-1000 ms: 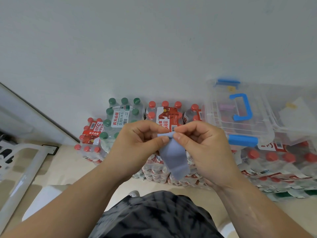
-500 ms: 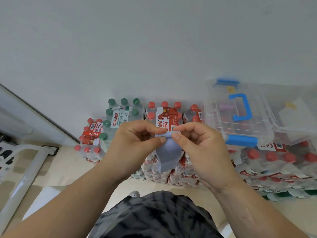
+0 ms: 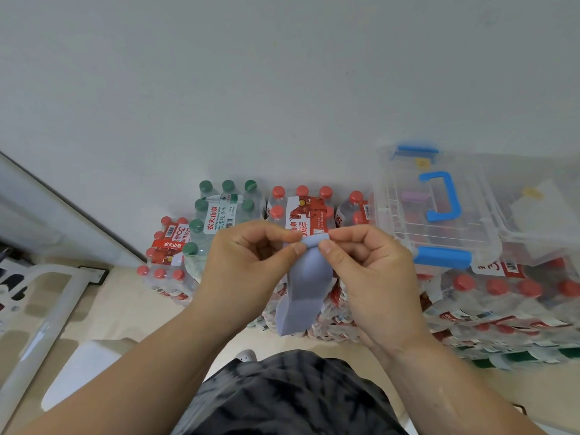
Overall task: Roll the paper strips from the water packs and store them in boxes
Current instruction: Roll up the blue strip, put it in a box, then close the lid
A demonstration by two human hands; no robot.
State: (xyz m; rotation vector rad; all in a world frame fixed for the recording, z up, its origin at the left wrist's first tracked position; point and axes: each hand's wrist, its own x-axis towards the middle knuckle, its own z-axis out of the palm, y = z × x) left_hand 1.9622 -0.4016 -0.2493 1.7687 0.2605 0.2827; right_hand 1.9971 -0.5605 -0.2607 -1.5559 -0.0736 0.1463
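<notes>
A pale blue paper strip (image 3: 306, 284) hangs in front of me, its top end wound into a small tight roll. My left hand (image 3: 251, 265) pinches the roll's left end with thumb and forefinger. The roll's right end is pinched by my right hand (image 3: 367, 271). The loose tail of the strip dangles below both hands. Behind them stand shrink-wrapped water packs (image 3: 301, 208) with red and green caps. A clear plastic box (image 3: 439, 233) with a blue handle and blue latches sits on packs to the right; a small purple roll shows inside it.
A second clear box (image 3: 539, 208) lies right of the first. More water packs (image 3: 502, 296) are stacked under the boxes. A white wall rises behind. A white frame (image 3: 40, 309) lies on the beige floor at the left. My dark patterned clothing fills the bottom centre.
The roll at the strip's top has grown as my fingers turned it. The hanging tail swung and shortened a little. Both hands stayed in place.
</notes>
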